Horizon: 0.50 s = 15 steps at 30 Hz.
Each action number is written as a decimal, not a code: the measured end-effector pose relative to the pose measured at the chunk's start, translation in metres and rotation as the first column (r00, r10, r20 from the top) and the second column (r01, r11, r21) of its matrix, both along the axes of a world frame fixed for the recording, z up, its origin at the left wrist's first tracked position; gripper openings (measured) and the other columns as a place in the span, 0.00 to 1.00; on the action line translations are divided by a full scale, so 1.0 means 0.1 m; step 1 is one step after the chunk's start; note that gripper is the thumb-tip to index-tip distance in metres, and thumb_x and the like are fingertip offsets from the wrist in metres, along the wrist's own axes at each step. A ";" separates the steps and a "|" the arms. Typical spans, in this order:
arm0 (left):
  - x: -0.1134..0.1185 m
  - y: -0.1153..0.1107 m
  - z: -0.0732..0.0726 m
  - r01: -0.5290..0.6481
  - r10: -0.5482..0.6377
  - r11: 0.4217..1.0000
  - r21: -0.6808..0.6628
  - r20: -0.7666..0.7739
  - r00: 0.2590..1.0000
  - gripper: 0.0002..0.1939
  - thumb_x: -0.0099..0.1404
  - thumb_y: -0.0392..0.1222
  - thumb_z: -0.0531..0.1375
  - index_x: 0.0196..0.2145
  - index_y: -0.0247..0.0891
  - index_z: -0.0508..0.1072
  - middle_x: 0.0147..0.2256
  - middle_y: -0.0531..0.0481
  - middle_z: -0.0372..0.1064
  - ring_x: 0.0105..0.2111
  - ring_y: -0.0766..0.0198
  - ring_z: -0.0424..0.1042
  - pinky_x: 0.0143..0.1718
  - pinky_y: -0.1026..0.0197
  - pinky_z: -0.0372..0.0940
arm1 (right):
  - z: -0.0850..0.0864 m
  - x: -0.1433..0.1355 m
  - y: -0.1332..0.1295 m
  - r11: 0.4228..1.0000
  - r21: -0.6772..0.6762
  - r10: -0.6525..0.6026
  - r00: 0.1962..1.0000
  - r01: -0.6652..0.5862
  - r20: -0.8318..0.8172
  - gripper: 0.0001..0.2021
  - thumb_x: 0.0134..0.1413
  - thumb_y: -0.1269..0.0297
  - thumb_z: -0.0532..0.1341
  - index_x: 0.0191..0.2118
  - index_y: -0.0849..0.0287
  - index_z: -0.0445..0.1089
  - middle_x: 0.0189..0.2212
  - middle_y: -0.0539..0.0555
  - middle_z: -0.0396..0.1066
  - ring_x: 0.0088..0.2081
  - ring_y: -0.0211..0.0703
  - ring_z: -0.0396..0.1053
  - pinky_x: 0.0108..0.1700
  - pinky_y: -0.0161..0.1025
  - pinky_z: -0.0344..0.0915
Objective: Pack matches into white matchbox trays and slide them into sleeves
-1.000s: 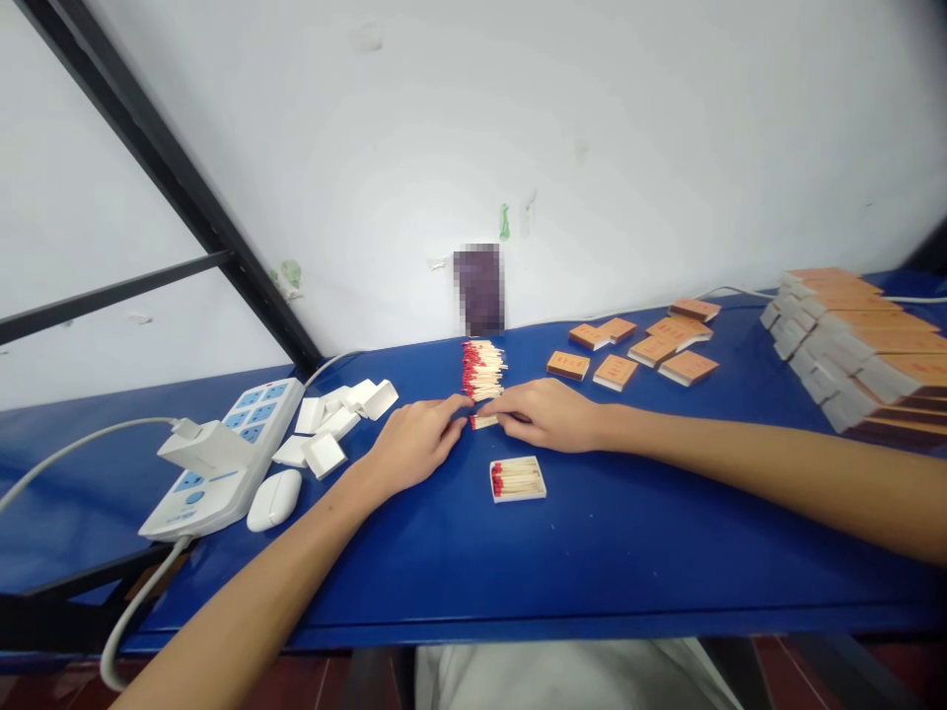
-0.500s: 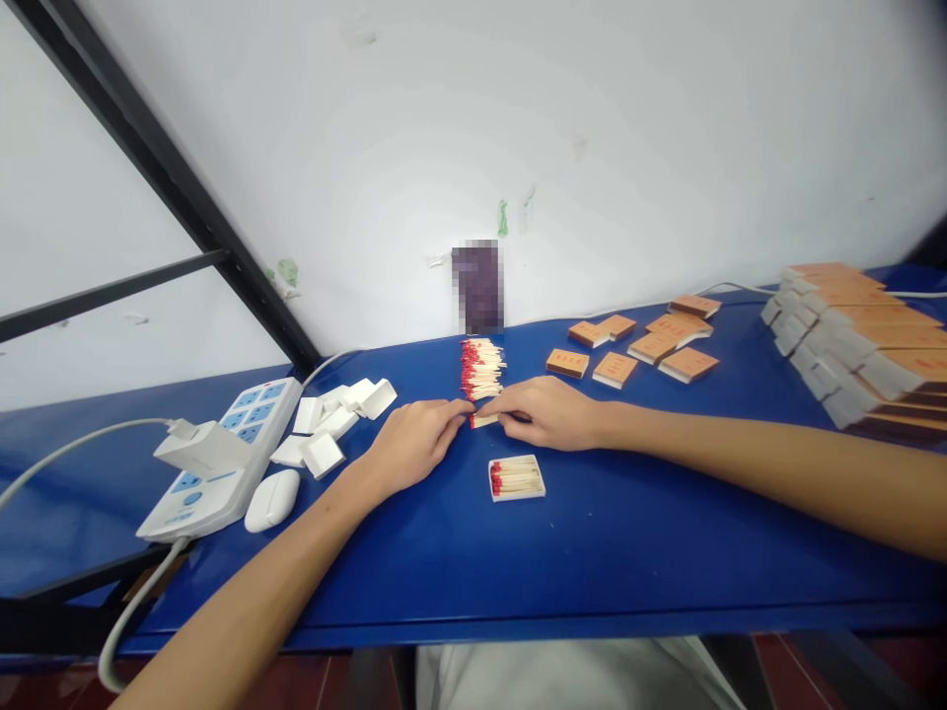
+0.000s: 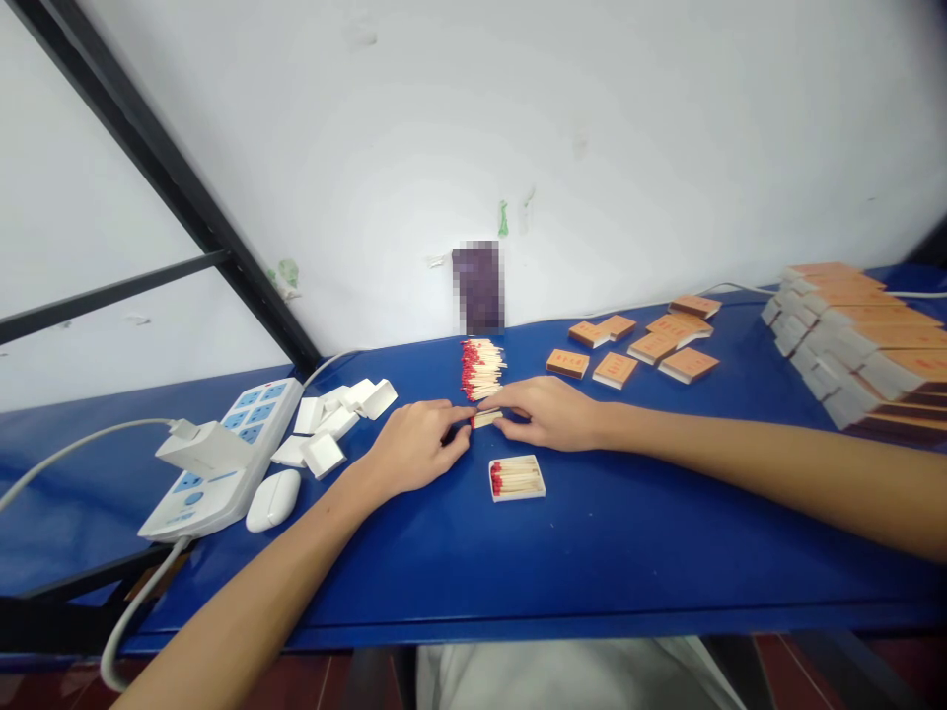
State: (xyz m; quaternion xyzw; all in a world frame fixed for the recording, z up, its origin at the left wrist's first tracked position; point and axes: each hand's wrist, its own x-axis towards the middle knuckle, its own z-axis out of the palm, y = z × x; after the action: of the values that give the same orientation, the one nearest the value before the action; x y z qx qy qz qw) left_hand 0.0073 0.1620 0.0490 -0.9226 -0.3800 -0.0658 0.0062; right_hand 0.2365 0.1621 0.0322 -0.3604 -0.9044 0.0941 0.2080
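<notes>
A small bunch of matches [image 3: 486,419] lies on the blue table between my two hands. The thumb and forefinger of my left hand [image 3: 415,444] close round its red-headed end. From the other side, my right hand [image 3: 551,412] pinches the plain wooden ends with thumb and forefinger; the fingers hide part of the bunch. Just behind them a larger pile of matches [image 3: 482,370] is spread, red heads to the left. Nearer me sits a white matchbox tray [image 3: 544,489] holding a layer of matches, heads also left.
White matchbox trays [image 3: 324,456] are heaped at left, beside a white earphone case [image 3: 273,501] and a power strip [image 3: 252,404] with a plugged-in charger. Several orange matchboxes [image 3: 616,370] lie at back right, and stacked matchboxes [image 3: 873,345] rise at far right.
My left thumb has shifted down and nearer me, so the gap between thumb and forefinger is wider. More of the small bunch shows between my hands. The tray and pile have stayed put.
</notes>
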 end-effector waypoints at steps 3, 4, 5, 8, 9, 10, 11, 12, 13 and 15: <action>0.01 -0.01 0.00 -0.016 0.016 1.000 0.004 0.005 1.000 0.18 0.71 0.49 0.50 0.50 0.45 0.74 0.31 0.50 0.70 0.29 0.63 0.69 0.27 0.63 0.56 | -0.02 0.00 0.02 1.000 0.005 -0.017 1.000 0.017 0.022 0.16 0.60 0.62 0.57 0.51 0.57 0.73 0.41 0.55 0.76 0.36 0.42 0.71 0.37 0.35 0.60; 0.01 -0.01 0.00 -0.016 0.016 1.000 0.006 0.002 1.000 0.18 0.72 0.50 0.49 0.50 0.46 0.74 0.32 0.50 0.70 0.29 0.63 0.69 0.28 0.63 0.56 | -0.03 0.01 0.02 1.000 0.007 -0.009 0.999 0.009 0.037 0.14 0.61 0.62 0.56 0.49 0.56 0.74 0.39 0.54 0.76 0.35 0.41 0.71 0.35 0.34 0.59; 0.02 -0.01 0.00 -0.013 0.013 1.000 0.009 -0.003 1.000 0.19 0.72 0.51 0.48 0.50 0.46 0.74 0.33 0.50 0.71 0.29 0.63 0.69 0.28 0.63 0.57 | -0.03 0.01 0.03 1.000 0.010 0.000 0.999 -0.001 0.053 0.14 0.62 0.62 0.55 0.47 0.55 0.75 0.37 0.54 0.76 0.34 0.40 0.70 0.34 0.34 0.58; 0.03 -0.01 -0.01 0.008 -0.007 0.999 0.033 -0.027 1.000 0.21 0.74 0.51 0.45 0.48 0.45 0.75 0.33 0.49 0.71 0.31 0.62 0.70 0.30 0.62 0.58 | -0.02 0.01 0.04 0.999 0.030 0.016 0.995 -0.019 0.099 0.13 0.64 0.63 0.53 0.42 0.56 0.76 0.33 0.53 0.74 0.32 0.39 0.68 0.32 0.34 0.55; 0.04 -0.01 -0.01 0.011 -0.009 0.999 0.046 -0.035 0.999 0.21 0.74 0.51 0.45 0.47 0.44 0.76 0.33 0.49 0.71 0.31 0.62 0.70 0.30 0.62 0.58 | -0.01 0.00 0.03 0.999 0.038 0.012 0.993 -0.016 0.114 0.14 0.65 0.62 0.53 0.41 0.57 0.76 0.33 0.53 0.73 0.32 0.39 0.68 0.32 0.34 0.55; 0.05 -0.02 -0.01 0.014 -0.011 0.998 0.058 -0.045 0.999 0.21 0.74 0.50 0.45 0.46 0.44 0.76 0.33 0.49 0.71 0.32 0.61 0.71 0.30 0.61 0.59 | 0.00 0.00 0.03 0.999 0.045 0.004 0.992 -0.009 0.128 0.14 0.65 0.62 0.53 0.40 0.58 0.76 0.33 0.54 0.73 0.32 0.38 0.67 0.32 0.34 0.55; 0.05 -0.02 -0.02 0.015 -0.012 0.998 0.069 -0.052 0.999 0.21 0.74 0.50 0.45 0.45 0.44 0.76 0.33 0.49 0.71 0.32 0.61 0.71 0.30 0.61 0.59 | 0.01 -0.01 0.02 0.999 0.052 -0.007 0.990 0.000 0.142 0.14 0.65 0.62 0.53 0.39 0.58 0.76 0.32 0.54 0.72 0.31 0.38 0.67 0.32 0.34 0.54; 0.06 -0.02 -0.02 0.015 -0.011 0.997 0.078 -0.056 0.998 0.20 0.74 0.49 0.46 0.44 0.44 0.77 0.33 0.49 0.71 0.32 0.61 0.71 0.30 0.61 0.59 | 0.03 -0.02 0.01 0.998 0.058 -0.020 0.987 0.010 0.158 0.14 0.65 0.61 0.53 0.39 0.58 0.76 0.33 0.54 0.72 0.31 0.38 0.67 0.32 0.34 0.54; 0.07 -0.02 -0.02 0.016 -0.012 0.996 0.084 -0.058 0.998 0.20 0.74 0.49 0.46 0.44 0.43 0.77 0.33 0.49 0.71 0.33 0.60 0.71 0.31 0.61 0.60 | 0.04 -0.03 0.00 0.998 0.066 -0.032 0.984 0.021 0.173 0.14 0.65 0.61 0.53 0.38 0.58 0.76 0.33 0.54 0.71 0.32 0.38 0.67 0.32 0.34 0.54; 0.08 -0.03 -0.03 0.022 -0.016 0.995 0.093 -0.062 0.998 0.19 0.73 0.48 0.47 0.43 0.42 0.76 0.35 0.48 0.72 0.34 0.60 0.72 0.32 0.61 0.61 | 0.08 -0.05 -0.02 0.995 0.089 -0.056 0.976 0.038 0.212 0.15 0.66 0.60 0.53 0.38 0.58 0.76 0.35 0.54 0.71 0.32 0.39 0.68 0.31 0.35 0.54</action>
State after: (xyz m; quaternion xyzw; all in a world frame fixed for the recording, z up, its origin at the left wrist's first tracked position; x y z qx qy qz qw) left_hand 0.0150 0.1592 0.0465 -0.9264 -0.3674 -0.0556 0.0606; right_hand 0.2314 0.1598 0.0398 -0.3806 -0.9160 0.0113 0.1265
